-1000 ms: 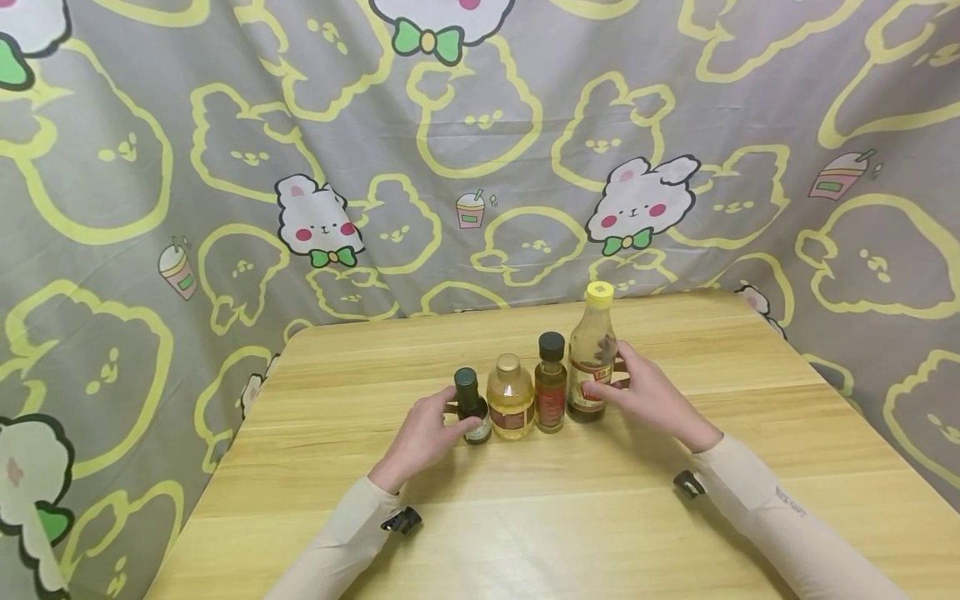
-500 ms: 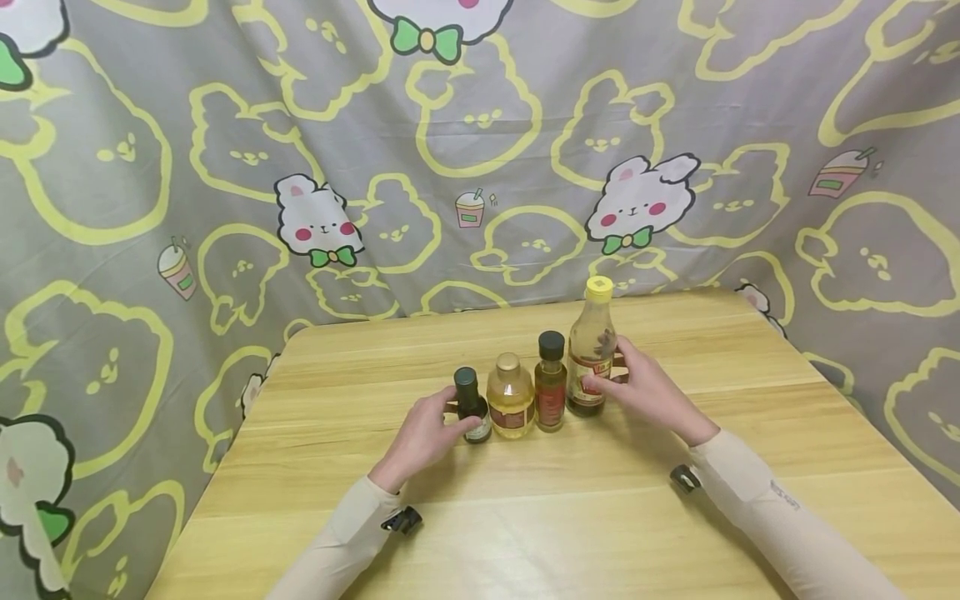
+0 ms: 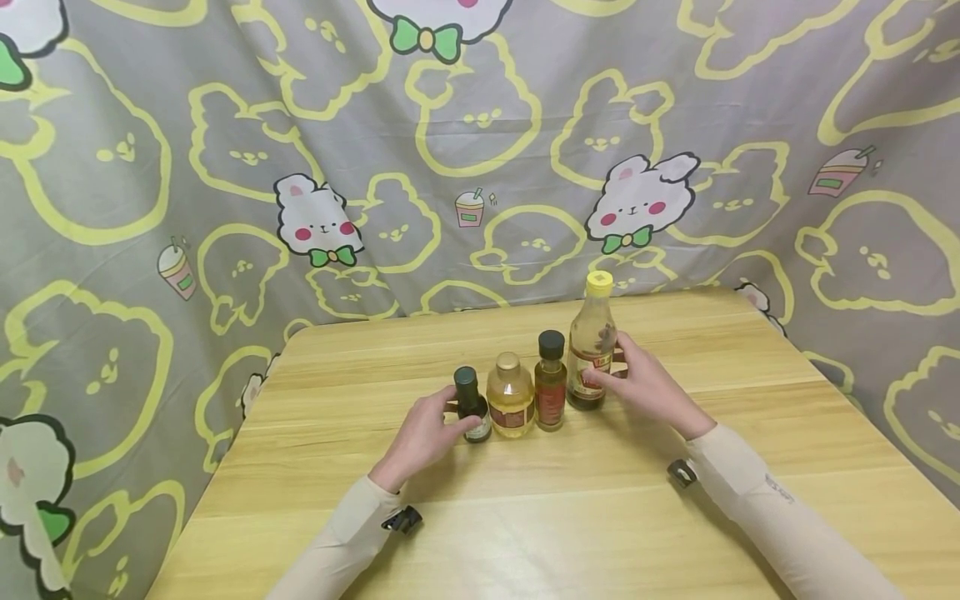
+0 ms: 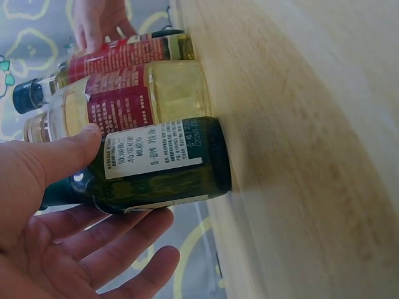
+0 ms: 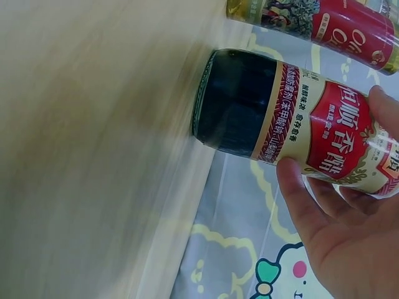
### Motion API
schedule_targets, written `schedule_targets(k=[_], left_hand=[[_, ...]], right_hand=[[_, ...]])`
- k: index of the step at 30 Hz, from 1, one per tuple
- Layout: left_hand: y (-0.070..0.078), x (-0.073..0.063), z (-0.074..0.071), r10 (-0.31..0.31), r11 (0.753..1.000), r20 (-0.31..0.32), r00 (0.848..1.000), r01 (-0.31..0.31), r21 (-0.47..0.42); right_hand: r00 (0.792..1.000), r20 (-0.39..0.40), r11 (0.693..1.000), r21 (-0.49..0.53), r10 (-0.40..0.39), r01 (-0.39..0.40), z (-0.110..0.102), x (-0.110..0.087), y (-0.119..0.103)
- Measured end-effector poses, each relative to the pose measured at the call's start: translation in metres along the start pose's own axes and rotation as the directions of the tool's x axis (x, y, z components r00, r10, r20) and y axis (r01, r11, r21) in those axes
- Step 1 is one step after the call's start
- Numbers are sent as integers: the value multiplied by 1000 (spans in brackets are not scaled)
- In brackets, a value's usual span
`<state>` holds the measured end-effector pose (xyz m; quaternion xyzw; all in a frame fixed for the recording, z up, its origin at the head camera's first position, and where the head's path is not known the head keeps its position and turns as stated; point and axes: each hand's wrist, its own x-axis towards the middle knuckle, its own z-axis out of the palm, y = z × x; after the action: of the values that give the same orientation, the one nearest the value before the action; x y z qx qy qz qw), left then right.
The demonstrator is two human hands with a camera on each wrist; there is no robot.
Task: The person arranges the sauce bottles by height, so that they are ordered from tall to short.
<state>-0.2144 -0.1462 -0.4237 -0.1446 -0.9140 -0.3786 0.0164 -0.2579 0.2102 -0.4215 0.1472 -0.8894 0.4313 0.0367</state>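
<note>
Slightly farther back on the tabletop point(image 3: 525, 517) than before, the tall yellow-capped bottle point(image 3: 584, 358) and the right hand point(image 3: 648, 383) gripping it have shifted together; the left hand point(image 3: 425, 432) and the other 3 bottles look unmoved.

Of the 4 bottles, the tall bottle probably carries the most risk: held around its label, it could tip toward the far side if its base caught while being pushed. The round golden bottle point(image 3: 512, 408) could be jostled if the left hand pressed its own bottle rightward. The slim red-labelled bottle point(image 3: 551, 396) could be knocked by a leftward swing of the tall bottle, since only a small gap shows between them in the right wrist view. The small dark green bottle point(image 3: 471, 402) might tilt if the left hold is light, as some fingers spread away from the glass.

The tall bottle stands upright at the right end of the row, right thumb on its near face, fingers around its right side. Round and slim bottles stand between the hands, which are well apart and seem to touch neither. The small dark green bottle is at the left end, held between left thumb and fingers; whether it touches the round bottle I cannot tell
</note>
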Motion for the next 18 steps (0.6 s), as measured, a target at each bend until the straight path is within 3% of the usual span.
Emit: schedule_targets(k=[18], left_hand=[[0,-1,0,-10,1000,10,1000,10,-5]], right_hand=[[1000,-18,1000,10,3,-3,-2,7,3]])
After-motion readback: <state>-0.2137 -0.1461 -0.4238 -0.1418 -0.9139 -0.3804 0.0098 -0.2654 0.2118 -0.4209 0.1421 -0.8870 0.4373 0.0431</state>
